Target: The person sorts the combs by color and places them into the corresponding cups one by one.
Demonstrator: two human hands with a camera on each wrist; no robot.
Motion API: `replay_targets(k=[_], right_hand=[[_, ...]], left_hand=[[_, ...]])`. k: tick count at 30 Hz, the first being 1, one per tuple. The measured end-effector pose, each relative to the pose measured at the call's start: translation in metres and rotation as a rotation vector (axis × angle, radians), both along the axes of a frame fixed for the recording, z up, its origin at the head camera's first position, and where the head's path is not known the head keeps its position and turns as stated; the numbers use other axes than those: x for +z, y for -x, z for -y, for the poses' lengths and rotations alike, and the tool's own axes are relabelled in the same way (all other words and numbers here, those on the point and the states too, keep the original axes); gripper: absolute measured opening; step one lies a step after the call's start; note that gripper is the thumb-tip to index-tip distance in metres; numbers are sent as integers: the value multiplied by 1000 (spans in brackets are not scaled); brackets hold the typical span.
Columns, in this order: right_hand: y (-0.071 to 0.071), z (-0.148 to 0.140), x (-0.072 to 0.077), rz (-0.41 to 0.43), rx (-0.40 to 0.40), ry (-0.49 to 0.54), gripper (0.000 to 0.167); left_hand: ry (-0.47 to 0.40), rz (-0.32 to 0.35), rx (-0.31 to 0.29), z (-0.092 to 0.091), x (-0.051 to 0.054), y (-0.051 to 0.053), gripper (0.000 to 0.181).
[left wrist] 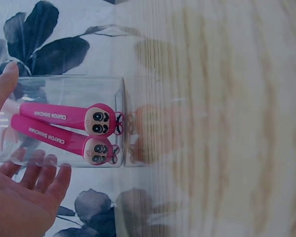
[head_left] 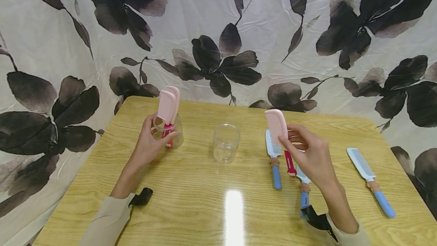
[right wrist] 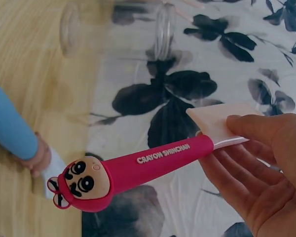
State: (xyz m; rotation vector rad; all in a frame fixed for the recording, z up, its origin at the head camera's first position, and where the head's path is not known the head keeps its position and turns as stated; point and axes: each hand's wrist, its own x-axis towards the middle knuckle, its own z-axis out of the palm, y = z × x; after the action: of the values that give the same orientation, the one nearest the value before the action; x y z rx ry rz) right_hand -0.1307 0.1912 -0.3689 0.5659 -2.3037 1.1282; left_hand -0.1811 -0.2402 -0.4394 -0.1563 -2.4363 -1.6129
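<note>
On the left of the table, my left hand [head_left: 150, 145] holds a clear glass jar [head_left: 179, 136] around its side. Two pink combs [head_left: 165, 108] stand in that jar with their teeth ends up. Their dark pink handles [left wrist: 59, 114], each ending in a cartoon face, show through the glass in the left wrist view. My right hand [head_left: 312, 155] pinches another pink comb [head_left: 278, 124] by its light pink head, between thumb and fingers. This comb is raised over the table, its dark pink handle [right wrist: 158, 160] hanging downward.
A second clear glass jar [head_left: 226, 143] stands mid-table. Blue combs lie on the right: one [head_left: 275, 170] left of my right hand, one [head_left: 304, 193] partly hidden beneath it, one [head_left: 372, 183] farther right. A floral cloth [head_left: 218, 29] hangs behind the wooden table [head_left: 191, 200].
</note>
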Motion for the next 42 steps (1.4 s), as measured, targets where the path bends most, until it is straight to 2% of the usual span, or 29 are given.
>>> replay_targets(k=[10,17,26,42], right_hand=[[-5,17,-3,85,62,40,31],[-4,36,-5,155,152,84,29],[-1,52,0,175,241,199,28],[3,79,13,228,315,326,30]], left_hand=[[2,-3,-2,0,-1,0,86],[11,7,7,1,0,-1,86],[1,-4,-3,0,-1,1,84],[6,3,7,0,-1,1,84]])
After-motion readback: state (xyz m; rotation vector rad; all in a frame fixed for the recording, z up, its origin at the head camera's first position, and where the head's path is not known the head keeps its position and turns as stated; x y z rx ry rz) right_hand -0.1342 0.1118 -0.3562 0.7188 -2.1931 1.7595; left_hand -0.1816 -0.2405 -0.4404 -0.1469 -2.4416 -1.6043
